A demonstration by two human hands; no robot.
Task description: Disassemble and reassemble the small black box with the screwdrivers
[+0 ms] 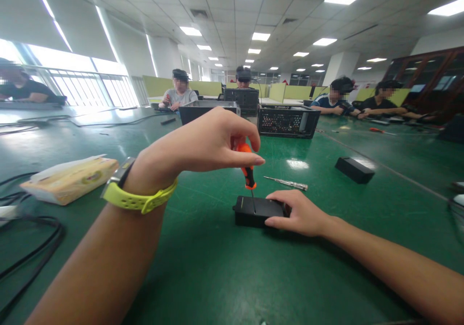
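Head view, centre of frame: left hand [206, 144] curled over the top of an orange-handled screwdriver [248, 173], thumb and fingertips pinching the handle, a yellow wristband [139, 199] on that wrist. Screwdriver stands near upright, its thin shaft coming down onto the top face of a black box [253, 211]. Black box lies flat on the green tabletop [217, 267], just below centre of frame. Right hand [299, 214] comes in from lower right, fingers pressed together over the box's right end, thumb along the near side, clasping it. Just above the right hand, apart from it, a second screwdriver [286, 183] with a silvery shaft lies on the tabletop. Right of centre, well apart, a small black block [354, 169]. Left edge: a tan tissue pack [70, 180], and black cables [32, 252] looping below it. Upper centre, far side of the tabletop: an open metal case [208, 110] and a black perforated case [288, 121]. Other people sit along the far and side edges, upper left and upper right
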